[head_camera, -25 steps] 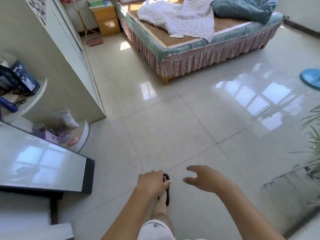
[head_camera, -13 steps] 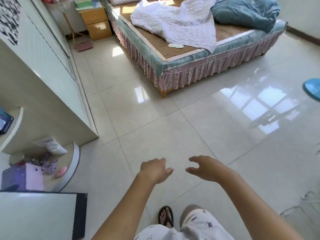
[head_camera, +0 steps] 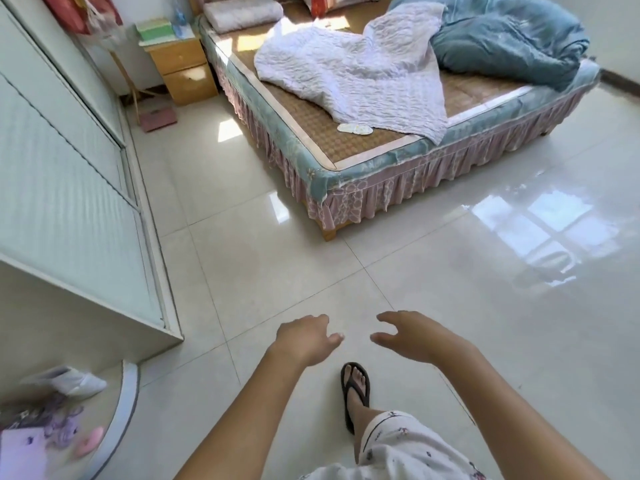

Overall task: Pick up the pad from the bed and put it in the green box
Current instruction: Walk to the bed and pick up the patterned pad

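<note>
A small white oval pad (head_camera: 355, 128) lies on the woven mat of the bed (head_camera: 363, 168), near its front edge, just left of a rumpled white quilt (head_camera: 356, 74). The green box (head_camera: 154, 30) rests on a wooden nightstand (head_camera: 180, 71) at the bed's far left corner. My left hand (head_camera: 304, 339) and my right hand (head_camera: 412, 336) hang low over the tiled floor, well short of the bed. Both are empty, with the fingers loosely curled and apart.
A white wardrobe (head_camera: 62, 188) runs along the left. Its curved end shelf (head_camera: 124, 403) holds small items. A blue duvet (head_camera: 509, 39) is heaped at the bed's far right. A pink scale (head_camera: 157, 117) lies on the floor by the nightstand. My sandalled foot (head_camera: 355, 389) is on the tiles.
I have walked towards the bed, which now looks larger and nearer. The desk and left shelves have slid out of view. Both hands stay empty and low.
</note>
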`<state>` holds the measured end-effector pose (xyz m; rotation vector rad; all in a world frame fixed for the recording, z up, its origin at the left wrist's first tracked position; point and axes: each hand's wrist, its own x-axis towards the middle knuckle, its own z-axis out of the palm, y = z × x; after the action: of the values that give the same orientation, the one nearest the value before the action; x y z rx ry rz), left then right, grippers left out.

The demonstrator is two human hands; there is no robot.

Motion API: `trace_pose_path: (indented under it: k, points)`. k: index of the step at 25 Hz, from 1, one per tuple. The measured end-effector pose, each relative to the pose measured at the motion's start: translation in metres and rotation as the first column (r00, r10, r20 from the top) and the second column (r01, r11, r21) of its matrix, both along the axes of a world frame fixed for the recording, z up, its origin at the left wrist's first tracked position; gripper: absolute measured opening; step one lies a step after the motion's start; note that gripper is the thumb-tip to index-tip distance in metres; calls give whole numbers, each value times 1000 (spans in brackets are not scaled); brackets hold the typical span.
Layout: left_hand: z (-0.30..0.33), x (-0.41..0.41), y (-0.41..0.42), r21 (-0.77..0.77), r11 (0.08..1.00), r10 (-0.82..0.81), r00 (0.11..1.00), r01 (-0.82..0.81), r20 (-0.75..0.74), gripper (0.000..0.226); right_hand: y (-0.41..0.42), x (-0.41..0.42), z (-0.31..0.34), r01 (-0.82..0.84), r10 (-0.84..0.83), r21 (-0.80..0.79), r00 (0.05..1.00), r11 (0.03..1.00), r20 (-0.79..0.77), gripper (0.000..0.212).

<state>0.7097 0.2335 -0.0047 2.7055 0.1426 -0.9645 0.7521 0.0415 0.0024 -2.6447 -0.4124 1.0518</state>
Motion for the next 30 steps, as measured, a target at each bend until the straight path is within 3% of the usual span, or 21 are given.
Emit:
trace_pose_path:
  k: [11, 21, 30]
  points:
    - [-16, 253, 72, 2, 999, 49, 998, -49, -26, 46, 90, 269, -16, -110, 110, 6, 991, 994, -77, 57]
    - [-36, 515, 185, 12, 994, -107, 994, 107, -2, 44, 191, 504, -25, 44, -44, 8, 997, 999, -59, 64]
    - [-65, 701, 184, -33, 983, -180, 979, 178, -97, 43, 190, 667, -47, 136, -132, 15, 982, 991, -136, 48]
